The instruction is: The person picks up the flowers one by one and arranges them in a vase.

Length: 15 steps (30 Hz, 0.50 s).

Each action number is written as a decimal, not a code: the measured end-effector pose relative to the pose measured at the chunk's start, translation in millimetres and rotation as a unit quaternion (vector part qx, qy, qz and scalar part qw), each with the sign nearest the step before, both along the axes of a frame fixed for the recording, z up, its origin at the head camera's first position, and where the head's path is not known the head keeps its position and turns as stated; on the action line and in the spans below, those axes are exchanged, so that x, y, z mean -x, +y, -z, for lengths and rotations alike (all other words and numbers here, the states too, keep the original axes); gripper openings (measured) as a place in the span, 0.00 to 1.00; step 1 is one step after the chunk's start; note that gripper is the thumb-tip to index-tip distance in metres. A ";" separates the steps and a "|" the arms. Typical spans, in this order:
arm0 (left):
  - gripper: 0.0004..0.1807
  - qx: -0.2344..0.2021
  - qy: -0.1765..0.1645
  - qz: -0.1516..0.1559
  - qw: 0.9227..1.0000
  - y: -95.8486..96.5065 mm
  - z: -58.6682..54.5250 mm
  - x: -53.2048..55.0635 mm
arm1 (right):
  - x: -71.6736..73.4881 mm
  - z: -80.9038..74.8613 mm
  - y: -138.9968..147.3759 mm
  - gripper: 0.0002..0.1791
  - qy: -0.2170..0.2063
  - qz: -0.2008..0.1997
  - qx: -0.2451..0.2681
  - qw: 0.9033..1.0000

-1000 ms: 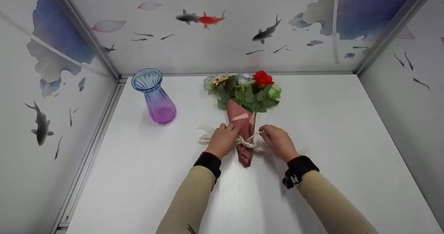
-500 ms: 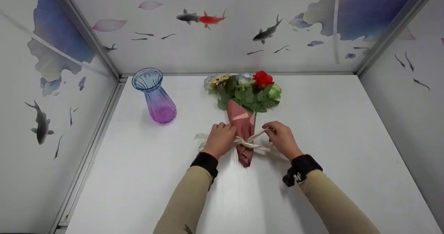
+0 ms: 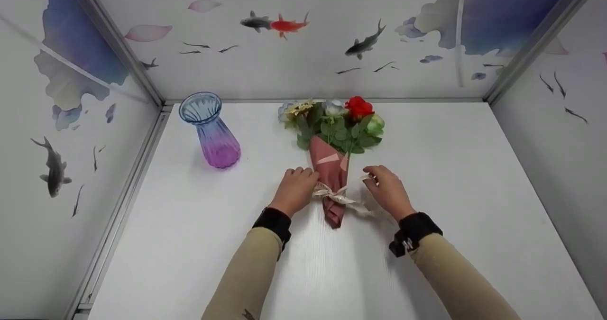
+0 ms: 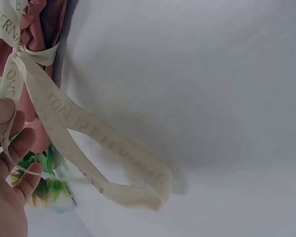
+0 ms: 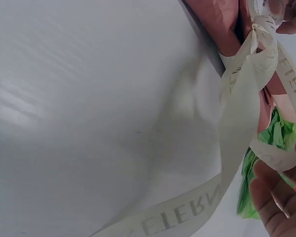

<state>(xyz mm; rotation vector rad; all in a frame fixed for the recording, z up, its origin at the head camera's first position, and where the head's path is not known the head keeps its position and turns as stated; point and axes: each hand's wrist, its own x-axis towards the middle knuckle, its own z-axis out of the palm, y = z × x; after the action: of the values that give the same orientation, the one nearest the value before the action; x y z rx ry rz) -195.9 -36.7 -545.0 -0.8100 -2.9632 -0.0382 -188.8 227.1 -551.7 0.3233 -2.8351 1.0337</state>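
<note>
While my left hand (image 3: 295, 187) pinches one stretch of the cream ribbon (image 3: 337, 198) with curled fingers, my right hand (image 3: 386, 189) pinches another; it is knotted around the pink-wrapped bouquet (image 3: 332, 172), lying on the table (image 3: 450, 168) between my hands, right of the blue-and-purple vase (image 3: 219, 142).

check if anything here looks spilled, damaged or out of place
Nothing stands out as spilled or damaged. The vase appears to lean in the head view, but that may be just the camera angle; the ribbon around the bouquet trails loosely from its knot.
</note>
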 end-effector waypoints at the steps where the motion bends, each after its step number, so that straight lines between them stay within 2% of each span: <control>1: 0.09 -0.003 0.001 0.002 1.000 -1.1 -0.6 0.2 | -0.8 -0.2 -0.5 0.15 -0.004 0.006 -0.010 1.000; 4: 0.09 -0.025 0.008 0.008 1.000 -4.1 -2.4 0.9 | -3.2 -0.8 -1.9 0.16 -0.016 0.031 -0.043 0.998; 9: 0.08 -0.076 0.016 0.016 0.997 -9.4 -5.1 2.0 | -6.1 -1.5 -1.8 0.16 -0.053 0.064 -0.069 0.994; 12: 0.07 -0.092 0.012 0.018 0.996 -11.8 -7.3 3.6 | -7.2 0.1 -1.3 0.18 -0.069 0.062 -0.070 0.993; 15: 0.08 -0.096 0.003 0.018 0.995 -13.1 -10.8 5.3 | -7.6 3.6 -2.1 0.22 -0.074 0.039 -0.071 0.994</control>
<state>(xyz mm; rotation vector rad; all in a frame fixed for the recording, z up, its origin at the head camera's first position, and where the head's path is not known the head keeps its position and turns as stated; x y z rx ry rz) -201.2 -49.8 -534.2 -0.8349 -2.8824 -0.3160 -181.3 225.0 -555.3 0.1516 -3.0354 0.8769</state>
